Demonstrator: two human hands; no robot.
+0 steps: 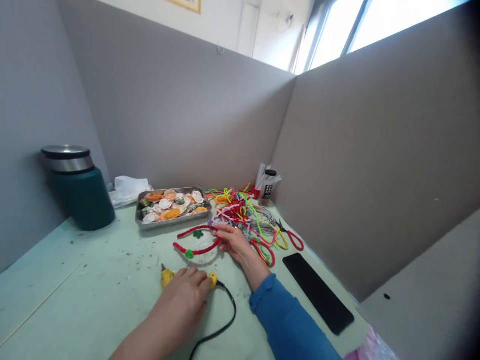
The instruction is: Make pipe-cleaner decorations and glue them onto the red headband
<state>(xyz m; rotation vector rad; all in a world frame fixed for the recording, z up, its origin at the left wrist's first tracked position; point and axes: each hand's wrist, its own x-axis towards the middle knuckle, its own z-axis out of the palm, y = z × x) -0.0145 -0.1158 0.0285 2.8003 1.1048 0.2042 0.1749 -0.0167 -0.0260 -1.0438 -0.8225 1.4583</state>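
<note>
My right hand (232, 241) pinches the curved end of a red fuzzy headband (207, 249), held just over the table with its two arms pointing left. A round green piece (189, 254) sits on the headband's near arm. By the far arm shows a dark green flower shape (198, 234); whether it is attached I cannot tell. Nearer to me, my left hand (185, 292) is closed over a yellow hot glue gun (167, 277) on the table. The gun's nozzle points away, its black cord (233, 312) curves toward me, and my fingers cover its middle.
Behind stands a metal tray (174, 221) of shell-like pieces, beside a tangle of colourful pipe cleaners (240, 207). At right lie red-handled scissors (294, 239) and a black phone (318, 292). A green bottle (82, 195) stands left; a thin stick (41, 302) lies in front. Grey partitions (180, 110) enclose the table.
</note>
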